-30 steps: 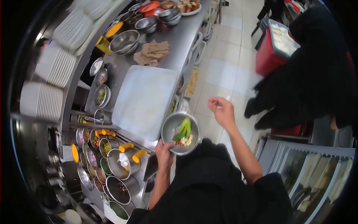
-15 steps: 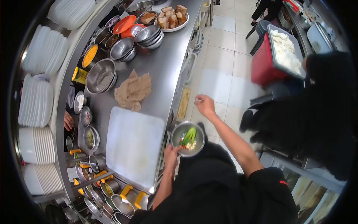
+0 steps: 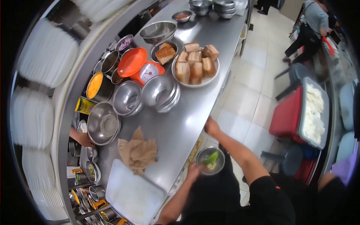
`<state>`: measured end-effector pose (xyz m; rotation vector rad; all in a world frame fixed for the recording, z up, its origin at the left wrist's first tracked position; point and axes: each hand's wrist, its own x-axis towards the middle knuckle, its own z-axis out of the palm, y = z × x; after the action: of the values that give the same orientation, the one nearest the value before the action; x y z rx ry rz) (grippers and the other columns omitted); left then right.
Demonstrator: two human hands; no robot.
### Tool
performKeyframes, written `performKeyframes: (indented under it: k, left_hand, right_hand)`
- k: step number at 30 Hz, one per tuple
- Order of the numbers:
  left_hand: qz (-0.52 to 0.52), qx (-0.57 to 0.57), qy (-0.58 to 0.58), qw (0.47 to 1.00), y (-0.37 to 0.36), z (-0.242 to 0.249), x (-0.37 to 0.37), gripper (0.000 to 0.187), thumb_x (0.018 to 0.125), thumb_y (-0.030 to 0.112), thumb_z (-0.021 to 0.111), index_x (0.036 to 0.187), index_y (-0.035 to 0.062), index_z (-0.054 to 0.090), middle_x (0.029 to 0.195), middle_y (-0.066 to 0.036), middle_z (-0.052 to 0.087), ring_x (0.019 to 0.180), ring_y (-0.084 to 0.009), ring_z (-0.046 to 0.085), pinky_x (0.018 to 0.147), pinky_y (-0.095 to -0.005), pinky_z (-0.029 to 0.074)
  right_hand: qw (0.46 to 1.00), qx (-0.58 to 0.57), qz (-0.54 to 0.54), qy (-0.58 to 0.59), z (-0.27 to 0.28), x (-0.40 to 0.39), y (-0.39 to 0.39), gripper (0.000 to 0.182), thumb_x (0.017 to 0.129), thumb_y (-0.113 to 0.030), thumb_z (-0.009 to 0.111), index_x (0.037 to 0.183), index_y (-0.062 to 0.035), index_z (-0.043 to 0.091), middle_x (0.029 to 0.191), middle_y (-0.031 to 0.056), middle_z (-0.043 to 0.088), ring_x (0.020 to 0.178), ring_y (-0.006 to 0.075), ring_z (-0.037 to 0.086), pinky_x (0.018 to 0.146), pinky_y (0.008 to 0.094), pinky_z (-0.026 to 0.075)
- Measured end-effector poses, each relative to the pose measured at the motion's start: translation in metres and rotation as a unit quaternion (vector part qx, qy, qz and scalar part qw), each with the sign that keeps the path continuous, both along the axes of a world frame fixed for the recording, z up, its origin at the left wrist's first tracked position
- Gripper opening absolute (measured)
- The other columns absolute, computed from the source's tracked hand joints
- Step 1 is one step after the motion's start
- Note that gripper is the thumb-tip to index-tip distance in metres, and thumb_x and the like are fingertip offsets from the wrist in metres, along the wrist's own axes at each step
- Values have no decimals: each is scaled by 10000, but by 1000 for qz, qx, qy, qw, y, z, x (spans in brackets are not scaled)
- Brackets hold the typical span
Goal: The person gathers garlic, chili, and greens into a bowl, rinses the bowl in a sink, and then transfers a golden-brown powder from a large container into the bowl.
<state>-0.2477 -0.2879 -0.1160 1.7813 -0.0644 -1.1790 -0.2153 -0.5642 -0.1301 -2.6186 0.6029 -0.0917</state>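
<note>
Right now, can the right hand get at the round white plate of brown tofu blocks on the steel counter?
Probably yes: the right hand rests at the counter edge, nothing between it and the plate of tofu blocks.

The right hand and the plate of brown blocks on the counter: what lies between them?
In the head view, only bare steel counter lies between the right hand, at the counter's edge, and the plate of brown blocks. The stacked steel bowls sit off to the side.

Left hand (image 3: 193, 171) motion-blurred, grip on small steel bowl (image 3: 210, 160) unclear. Bowl's contents too small: green vegetable only. Right hand (image 3: 211, 126) at counter edge (image 3: 210, 108), fingers hidden from above. Co-worker's hand (image 3: 81, 138) mostly hidden behind shelf. White cutting board (image 3: 133, 195) blurred.
</note>
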Motion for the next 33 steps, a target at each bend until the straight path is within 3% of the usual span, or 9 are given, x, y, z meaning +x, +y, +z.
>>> performKeyframes:
  k: [2, 5, 7, 10, 11, 14, 18, 26, 33]
  left_hand:
    - [-14, 4, -61, 998, -19, -9, 2, 224, 765, 22, 603, 989, 33, 616, 865, -74, 656, 686, -162, 620, 569, -292, 503]
    - [90, -10, 19, 996, -58, -10, 9, 254, 756, 29, 592, 1010, 23, 614, 851, -65, 649, 679, -165, 608, 579, -289, 502]
    - [119, 11, 53, 991, -80, 3, 20, 327, 740, 38, 599, 1066, 10, 597, 882, -80, 639, 674, -164, 607, 537, -285, 496]
    - [149, 33, 0, 988, -72, -69, 17, 404, 728, 52, 612, 1127, 2, 569, 957, -106, 627, 674, -166, 609, 515, -282, 498]
    - [171, 25, 54, 984, -83, -50, 23, 444, 740, 69, 632, 1171, 4, 547, 1017, -111, 611, 693, -175, 609, 543, -294, 513]
    - [154, 72, 50, 984, -89, -72, 30, 425, 766, 104, 645, 1170, 8, 550, 988, -103, 613, 712, -184, 606, 567, -309, 519]
    - [183, -18, 37, 982, -83, -99, 34, 325, 795, 136, 630, 1098, 28, 585, 940, -90, 613, 706, -187, 600, 594, -320, 512]
    - [210, 6, 77, 975, -105, -71, 45, 182, 785, 101, 613, 948, 23, 637, 874, -60, 624, 722, -174, 595, 632, -314, 505]
    - [170, 15, 89, 981, -113, -49, 57, 344, 755, 45, 607, 1097, 79, 597, 995, -39, 633, 866, -167, 605, 721, -301, 499]
  right_hand:
    - [986, 101, 106, 74, -15, 49, -30, 378, 781, -123, 611, 1151, -50, 587, 1091, 208, 590, 1047, 359, 558, 795, 404, 530]
    - [975, 145, 145, 83, -23, 89, -46, 366, 777, -121, 615, 1134, -48, 594, 1077, 209, 595, 1030, 357, 565, 790, 402, 529]
    - [971, 168, 150, 85, -28, 98, -52, 357, 774, -120, 618, 1123, -47, 599, 1069, 210, 598, 1018, 355, 569, 787, 401, 529]
    - [966, 199, 143, 86, -30, 101, -61, 345, 771, -119, 622, 1107, -45, 606, 1055, 211, 602, 1000, 353, 576, 782, 399, 528]
    - [964, 208, 141, 86, -29, 100, -64, 341, 769, -119, 623, 1102, -44, 608, 1051, 211, 604, 995, 352, 578, 780, 399, 527]
    - [959, 236, 132, 81, -30, 98, -67, 328, 766, -117, 627, 1085, -42, 615, 1038, 212, 608, 977, 350, 585, 776, 397, 526]
    - [953, 272, 113, 69, -29, 93, -71, 312, 761, -115, 632, 1063, -40, 624, 1020, 213, 614, 953, 347, 593, 769, 394, 525]
    - [943, 320, 82, 37, -25, 83, -79, 279, 751, -112, 643, 1019, -34, 643, 985, 215, 627, 906, 341, 611, 757, 389, 522]
    - [932, 358, 59, 1, -29, 83, -72, 251, 742, -108, 652, 981, -30, 660, 954, 217, 637, 865, 336, 626, 746, 385, 520]
